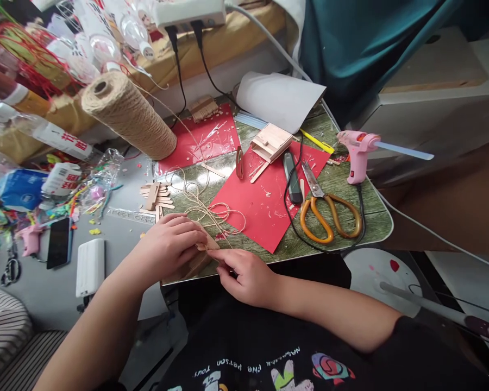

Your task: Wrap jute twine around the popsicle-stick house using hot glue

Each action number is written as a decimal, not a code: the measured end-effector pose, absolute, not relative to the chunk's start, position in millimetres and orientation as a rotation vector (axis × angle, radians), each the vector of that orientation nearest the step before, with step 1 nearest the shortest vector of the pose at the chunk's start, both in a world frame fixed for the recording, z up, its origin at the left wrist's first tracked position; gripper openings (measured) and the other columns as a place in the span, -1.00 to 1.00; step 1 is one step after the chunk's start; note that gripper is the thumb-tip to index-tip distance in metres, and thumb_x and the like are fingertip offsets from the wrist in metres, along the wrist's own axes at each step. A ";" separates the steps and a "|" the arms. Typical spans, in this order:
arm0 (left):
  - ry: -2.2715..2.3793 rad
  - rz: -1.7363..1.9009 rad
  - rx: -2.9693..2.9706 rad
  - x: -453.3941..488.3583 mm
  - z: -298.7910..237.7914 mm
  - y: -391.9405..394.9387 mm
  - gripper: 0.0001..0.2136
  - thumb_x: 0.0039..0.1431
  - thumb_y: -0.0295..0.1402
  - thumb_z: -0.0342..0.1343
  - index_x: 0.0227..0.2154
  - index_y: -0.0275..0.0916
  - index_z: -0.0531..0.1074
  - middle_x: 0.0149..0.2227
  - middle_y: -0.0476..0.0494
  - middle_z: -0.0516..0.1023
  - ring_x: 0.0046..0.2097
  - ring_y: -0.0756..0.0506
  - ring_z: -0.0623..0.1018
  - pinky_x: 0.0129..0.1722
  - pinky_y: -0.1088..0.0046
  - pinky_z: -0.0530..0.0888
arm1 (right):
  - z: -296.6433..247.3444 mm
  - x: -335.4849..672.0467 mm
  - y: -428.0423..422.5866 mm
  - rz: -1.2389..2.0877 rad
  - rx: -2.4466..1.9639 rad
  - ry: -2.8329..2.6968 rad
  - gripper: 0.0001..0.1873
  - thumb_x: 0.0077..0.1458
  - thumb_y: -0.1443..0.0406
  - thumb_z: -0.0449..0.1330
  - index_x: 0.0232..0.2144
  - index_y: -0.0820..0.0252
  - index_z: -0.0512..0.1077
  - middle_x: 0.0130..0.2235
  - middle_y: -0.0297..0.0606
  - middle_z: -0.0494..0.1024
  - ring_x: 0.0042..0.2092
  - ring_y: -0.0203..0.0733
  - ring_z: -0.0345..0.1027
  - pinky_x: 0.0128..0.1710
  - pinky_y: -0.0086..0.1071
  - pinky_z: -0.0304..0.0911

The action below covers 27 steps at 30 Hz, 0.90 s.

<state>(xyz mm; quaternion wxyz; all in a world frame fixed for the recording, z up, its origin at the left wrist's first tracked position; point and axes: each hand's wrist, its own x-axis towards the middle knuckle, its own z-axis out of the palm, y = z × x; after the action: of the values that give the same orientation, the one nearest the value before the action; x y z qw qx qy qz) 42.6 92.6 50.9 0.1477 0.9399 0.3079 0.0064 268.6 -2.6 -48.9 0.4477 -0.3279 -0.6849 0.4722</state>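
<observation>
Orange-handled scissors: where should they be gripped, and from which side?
The scissors are probably best gripped by the handle loops, with the right hand coming from the wearer's side: the loops face the wearer, while the blades point away. Mind the black cord curving around the loops.

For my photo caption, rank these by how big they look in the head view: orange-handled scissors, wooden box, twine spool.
Largest to smallest:
1. Twine spool
2. Orange-handled scissors
3. Wooden box
</observation>
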 end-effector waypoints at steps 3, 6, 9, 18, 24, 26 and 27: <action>0.998 0.142 2.746 43.6 60.8 86.4 -0.88 0.37 -0.38 0.14 -0.13 -0.07 0.55 -0.10 -0.02 0.69 -0.08 -0.12 0.62 0.02 0.21 0.46 | -42.5 269.5 3.7 1.108 -0.792 -1.712 -0.51 0.33 0.38 0.14 0.28 0.15 0.39 -0.08 -0.14 0.67 -0.10 -0.08 0.57 0.00 -0.16 0.51; 1.133 0.338 2.798 44.9 69.8 72.8 -0.89 0.33 -0.42 0.19 -0.14 -0.08 0.51 -0.15 -0.03 0.70 -0.09 -0.13 0.62 0.01 0.18 0.47 | -36.4 270.8 11.0 0.980 -0.748 -1.757 -0.48 0.38 0.36 0.12 0.34 0.15 0.34 -0.06 -0.11 0.64 -0.07 -0.06 0.51 0.01 -0.13 0.48; 1.244 0.588 2.841 45.5 66.1 54.4 -0.79 0.26 -0.46 0.27 -0.11 -0.05 0.48 -0.15 -0.03 0.70 -0.13 -0.14 0.63 0.01 0.13 0.49 | -34.6 271.9 16.9 0.850 -0.712 -1.809 -0.48 0.42 0.34 0.12 0.38 0.11 0.31 -0.12 -0.14 0.59 -0.10 -0.06 0.46 -0.03 -0.14 0.46; 1.416 0.923 2.621 58.1 35.6 16.1 -0.77 0.24 -0.41 0.30 -0.13 -0.04 0.40 -0.16 -0.10 0.62 -0.15 -0.14 0.62 -0.14 0.18 0.56 | -53.7 275.6 17.0 0.821 -0.566 -1.779 -0.50 0.43 0.39 0.12 0.34 -0.02 0.40 -0.22 -0.23 0.47 -0.21 -0.16 0.39 -0.22 -0.27 0.42; 1.396 0.782 2.652 56.3 36.5 11.3 -0.77 0.23 -0.41 0.30 -0.19 -0.08 0.34 0.03 -0.15 0.62 0.12 -0.23 0.60 0.18 -0.06 0.52 | -58.4 277.2 13.3 0.818 -0.540 -1.843 -0.55 0.41 0.40 0.12 0.25 0.00 0.50 -0.20 -0.20 0.51 -0.17 -0.13 0.42 -0.16 -0.23 0.45; 1.315 0.746 2.684 53.3 33.6 11.3 -0.78 0.25 -0.43 0.27 -0.18 -0.09 0.34 0.09 -0.17 0.61 0.21 -0.24 0.57 0.30 -0.14 0.45 | -59.6 278.1 11.4 0.765 -0.571 -1.886 -0.57 0.41 0.39 0.11 0.23 0.01 0.52 -0.23 -0.22 0.51 -0.21 -0.15 0.40 -0.20 -0.25 0.43; 1.268 0.717 2.702 51.6 32.6 11.0 -0.79 0.25 -0.44 0.26 -0.17 -0.10 0.34 0.12 -0.18 0.60 0.25 -0.24 0.55 0.34 -0.16 0.42 | -60.4 278.8 10.2 0.734 -0.589 -1.910 -0.58 0.42 0.39 0.11 0.21 0.01 0.53 -0.24 -0.23 0.50 -0.22 -0.16 0.39 -0.23 -0.27 0.42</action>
<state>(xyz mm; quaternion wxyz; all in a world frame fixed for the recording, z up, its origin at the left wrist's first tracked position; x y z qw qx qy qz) 51.6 11.0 32.6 0.0361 0.8797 0.4127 0.2335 278.8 10.2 -60.4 0.4848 -0.2418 -0.7847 0.3015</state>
